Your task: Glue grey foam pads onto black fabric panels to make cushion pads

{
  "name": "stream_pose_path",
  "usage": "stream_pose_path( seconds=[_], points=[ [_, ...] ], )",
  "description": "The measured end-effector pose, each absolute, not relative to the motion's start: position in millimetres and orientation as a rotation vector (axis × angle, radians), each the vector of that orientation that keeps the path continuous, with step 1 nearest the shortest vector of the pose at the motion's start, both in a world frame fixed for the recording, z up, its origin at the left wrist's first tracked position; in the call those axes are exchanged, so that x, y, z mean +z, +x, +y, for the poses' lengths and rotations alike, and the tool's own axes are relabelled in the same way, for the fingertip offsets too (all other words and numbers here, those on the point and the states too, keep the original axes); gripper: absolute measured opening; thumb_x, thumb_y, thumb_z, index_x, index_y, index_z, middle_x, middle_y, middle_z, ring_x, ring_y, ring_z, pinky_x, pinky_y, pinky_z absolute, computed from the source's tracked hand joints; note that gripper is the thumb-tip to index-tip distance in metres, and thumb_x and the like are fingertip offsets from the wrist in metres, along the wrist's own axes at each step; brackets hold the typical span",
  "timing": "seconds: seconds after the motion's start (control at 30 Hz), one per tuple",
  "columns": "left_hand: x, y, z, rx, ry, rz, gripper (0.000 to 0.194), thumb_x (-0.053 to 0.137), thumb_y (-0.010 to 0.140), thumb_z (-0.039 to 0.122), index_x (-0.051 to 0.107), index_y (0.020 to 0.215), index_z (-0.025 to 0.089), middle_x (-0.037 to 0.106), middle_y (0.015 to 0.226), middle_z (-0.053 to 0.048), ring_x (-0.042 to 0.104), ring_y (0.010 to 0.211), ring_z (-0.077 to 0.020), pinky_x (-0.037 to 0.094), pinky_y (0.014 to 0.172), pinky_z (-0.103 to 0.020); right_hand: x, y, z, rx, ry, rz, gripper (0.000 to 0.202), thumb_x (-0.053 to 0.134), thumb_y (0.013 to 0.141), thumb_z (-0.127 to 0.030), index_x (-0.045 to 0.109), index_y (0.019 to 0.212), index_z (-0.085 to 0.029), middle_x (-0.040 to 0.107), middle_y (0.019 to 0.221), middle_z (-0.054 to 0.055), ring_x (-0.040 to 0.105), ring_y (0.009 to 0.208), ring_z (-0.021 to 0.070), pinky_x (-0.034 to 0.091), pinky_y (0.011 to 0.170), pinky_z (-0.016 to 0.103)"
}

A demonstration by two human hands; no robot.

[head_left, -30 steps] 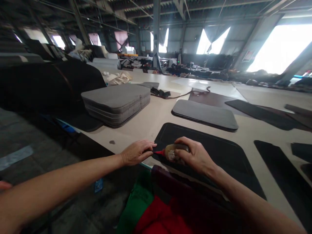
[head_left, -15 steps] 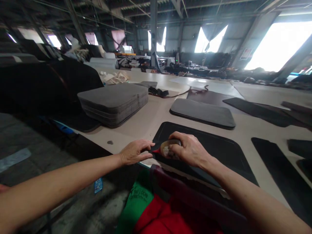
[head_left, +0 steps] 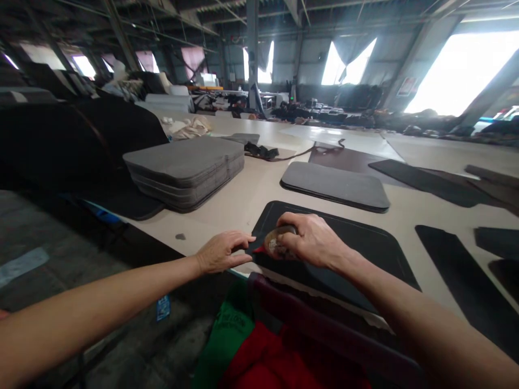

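Note:
My right hand (head_left: pixel 314 239) grips a squeeze glue bottle (head_left: pixel 275 246), which is tilted with its red nozzle pointing left and down. The tip is at the left edge of a black rounded-corner panel (head_left: pixel 365 246), close to the near corner. My left hand (head_left: pixel 222 252) is at that same edge, its thumb and fingers apart on either side of the nozzle tip. Whether the left fingertips press on the panel is hard to tell. A faint line runs along the panel's border.
The panel lies on a pale table (head_left: pixel 219 219). Beyond it are a thin stack of grey panels (head_left: pixel 336 185) and, left, a tall stack (head_left: pixel 186 167). Dark strips (head_left: pixel 462 281) lie at right. A black strap (head_left: pixel 261 151) crosses behind. A small grey scrap (head_left: pixel 180 236) sits near the front edge.
The view has shifted slightly. The bottle in my right hand has tipped a little and its nozzle remains at the panel's edge. My left hand keeps nearly the same pose.

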State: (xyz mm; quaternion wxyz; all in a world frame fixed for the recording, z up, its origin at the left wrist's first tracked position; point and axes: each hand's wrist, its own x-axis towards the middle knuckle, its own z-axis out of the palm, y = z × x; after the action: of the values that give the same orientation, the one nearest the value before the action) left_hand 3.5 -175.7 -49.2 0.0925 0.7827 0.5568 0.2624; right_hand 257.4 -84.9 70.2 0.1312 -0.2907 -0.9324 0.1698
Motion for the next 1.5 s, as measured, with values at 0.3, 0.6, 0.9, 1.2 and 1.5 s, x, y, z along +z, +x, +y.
stream_pose_path(
  seconds=[0.3,0.6,0.9,1.2,1.5],
  points=[
    [-50.0,3.1,-175.1,0.776,2.331,1.646,0.019,0.068,0.086,0.039,0.058,0.091,0.024,0.068,0.127,-0.004,0.059,0.12,-0.022,0.045,0.102,-0.037,73.4,256.3,-82.4,0.447,-0.856,-2.737,0.028,0.049,0.083,-0.03,0.07,0.101,-0.024,0.068,0.082,0.003,0.054,0.07,0.0177,0.028,0.059,0.026],
    [-51.3,2.4,-175.3,0.771,2.336,1.656,0.018,0.068,0.086,0.038,0.057,0.091,0.024,0.068,0.127,-0.004,0.059,0.119,-0.0227,0.045,0.101,-0.038,77.4,257.3,-84.7,0.439,-0.869,-2.747,0.028,0.049,0.084,-0.031,0.07,0.102,-0.025,0.07,0.085,0.003,0.056,0.072,0.0176,0.029,0.059,0.026],
    [-51.9,2.2,-174.5,0.787,2.308,1.661,0.02,0.068,0.085,0.04,0.058,0.09,0.024,0.068,0.126,-0.004,0.059,0.12,-0.0218,0.045,0.103,-0.037,83.8,270.5,-81.2,0.435,-0.975,-2.763,0.026,0.052,0.083,-0.032,0.07,0.099,-0.026,0.068,0.082,0.002,0.055,0.068,0.0164,0.028,0.056,0.026],
    [-49.8,4.0,-174.9,0.769,2.327,1.67,0.02,0.066,0.086,0.041,0.06,0.092,0.024,0.068,0.127,-0.005,0.059,0.121,-0.0225,0.046,0.104,-0.039,89.7,297.2,-78.8,0.5,-1.046,-2.76,0.024,0.053,0.085,-0.033,0.071,0.099,-0.024,0.069,0.083,0.002,0.056,0.07,0.0161,0.032,0.057,0.025],
    [-50.7,3.4,-173.8,0.748,2.326,1.686,0.024,0.065,0.087,0.046,0.059,0.092,0.024,0.068,0.127,-0.004,0.059,0.123,-0.0223,0.046,0.105,-0.038,96.0,340.7,-80.6,0.475,-1.204,-2.748,0.028,0.052,0.084,-0.035,0.072,0.1,-0.025,0.07,0.086,0.002,0.057,0.071,0.0168,0.033,0.059,0.026]
  ],
)
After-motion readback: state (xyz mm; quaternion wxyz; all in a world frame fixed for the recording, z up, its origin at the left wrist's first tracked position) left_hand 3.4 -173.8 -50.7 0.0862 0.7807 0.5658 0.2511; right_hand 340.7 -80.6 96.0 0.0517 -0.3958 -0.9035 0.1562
